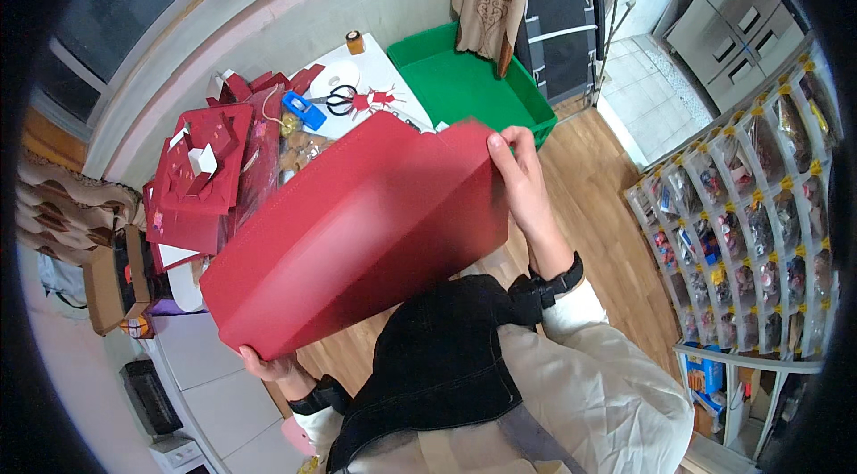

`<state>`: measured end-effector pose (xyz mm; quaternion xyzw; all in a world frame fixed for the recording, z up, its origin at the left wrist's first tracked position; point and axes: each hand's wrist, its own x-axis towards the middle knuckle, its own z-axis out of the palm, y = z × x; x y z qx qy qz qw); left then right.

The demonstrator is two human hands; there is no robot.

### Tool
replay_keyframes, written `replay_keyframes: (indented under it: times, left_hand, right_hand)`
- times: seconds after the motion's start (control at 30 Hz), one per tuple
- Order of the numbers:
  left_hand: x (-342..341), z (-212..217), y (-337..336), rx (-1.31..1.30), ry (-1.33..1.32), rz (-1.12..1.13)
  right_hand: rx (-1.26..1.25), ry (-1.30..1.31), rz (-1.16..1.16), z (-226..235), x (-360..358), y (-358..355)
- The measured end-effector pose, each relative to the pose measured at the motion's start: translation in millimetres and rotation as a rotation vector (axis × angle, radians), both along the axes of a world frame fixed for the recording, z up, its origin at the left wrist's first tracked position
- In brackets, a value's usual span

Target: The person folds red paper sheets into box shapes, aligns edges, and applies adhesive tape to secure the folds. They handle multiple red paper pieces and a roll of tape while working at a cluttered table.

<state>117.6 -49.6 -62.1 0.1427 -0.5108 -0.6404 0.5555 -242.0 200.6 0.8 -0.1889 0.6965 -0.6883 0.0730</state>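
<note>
A large red sheet of folded cardboard (357, 233) spans the space before me, tilted, with a crease along its length and its right part blurred. My left hand (265, 367) grips its lower left corner, the fingers mostly hidden behind it. At the upper right end my right hand (520, 172) is closed on the edge, thumb on the near face. Beyond the sheet, a white table (379, 72) carries black-handled scissors (340, 100), a blue tape dispenser (305, 111), red tassel-like pieces (375, 101) and a small amber jar (354, 43).
Red card pieces (201, 166) are piled on the table's left. A green tray (464, 86) stands at its right end, near a folded dark chair (562, 28). Clear pocket organisers (741, 224) line the right side. An open cardboard box (112, 282) sits at the far left.
</note>
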Motion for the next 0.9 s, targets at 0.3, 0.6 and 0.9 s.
replay_keyframes:
  times: [0.3, 0.6, 0.9]
  left_hand:
    - [-22, 14, 1, 0.122, 0.006, 0.033]
    - [-46, 27, -14, 0.177, -0.05, 0.103]
    - [-59, 26, -32, 0.378, 0.011, 0.2]
  right_hand:
    - [-0.533, -0.071, 0.32, 14, -13, -9]
    - [-0.526, -0.201, 0.57, 26, -32, -11]
    - [-0.093, 0.038, 0.666, 5, -48, -2]
